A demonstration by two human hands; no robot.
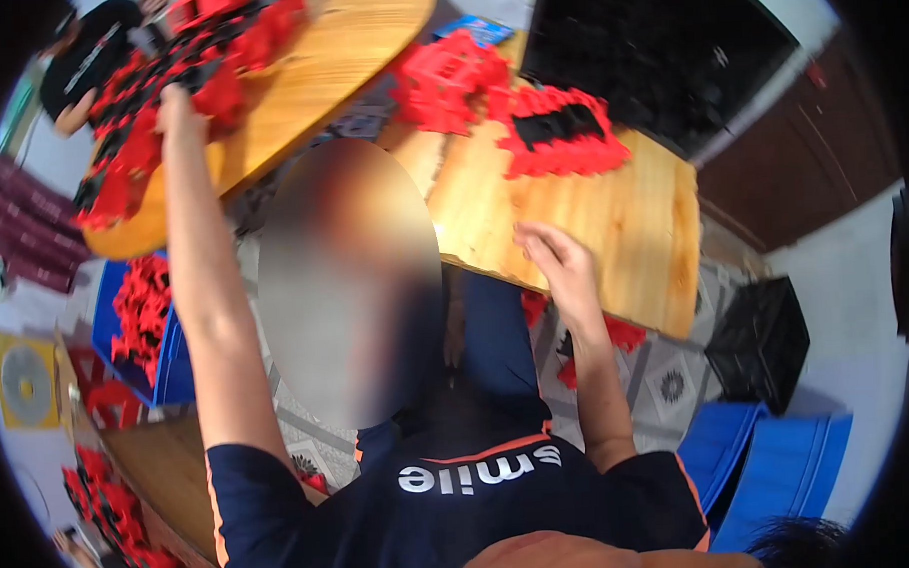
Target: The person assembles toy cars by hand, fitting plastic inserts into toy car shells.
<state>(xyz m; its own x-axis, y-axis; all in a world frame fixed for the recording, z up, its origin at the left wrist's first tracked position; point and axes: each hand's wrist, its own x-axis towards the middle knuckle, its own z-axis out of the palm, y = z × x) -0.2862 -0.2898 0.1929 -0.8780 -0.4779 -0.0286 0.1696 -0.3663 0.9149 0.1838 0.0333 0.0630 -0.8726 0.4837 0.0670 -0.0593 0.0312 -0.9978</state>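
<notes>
The left hand (pixel 176 105) reaches red-black plastic pieces (pixel 256 53) along the left table's (pixel 317 68) edge, grip unclear; much seems undone. Right hand (pixel 562 262), loosely curled, holds nothing by the right table's (pixel 623 238) near edge.

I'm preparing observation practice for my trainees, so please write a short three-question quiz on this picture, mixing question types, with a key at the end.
1. Which of the camera wearer's hands is at the red-and-black pile at upper left?

2. True or false: the blue bin at the picture's left has red pieces in it.

3. Choose one. The wearer's right hand is:
a) inside the blue bin
b) at the near edge of the wooden table on the right
c) on the red-and-black pile

Key: 1. The left hand. 2. True. 3. b.
</notes>
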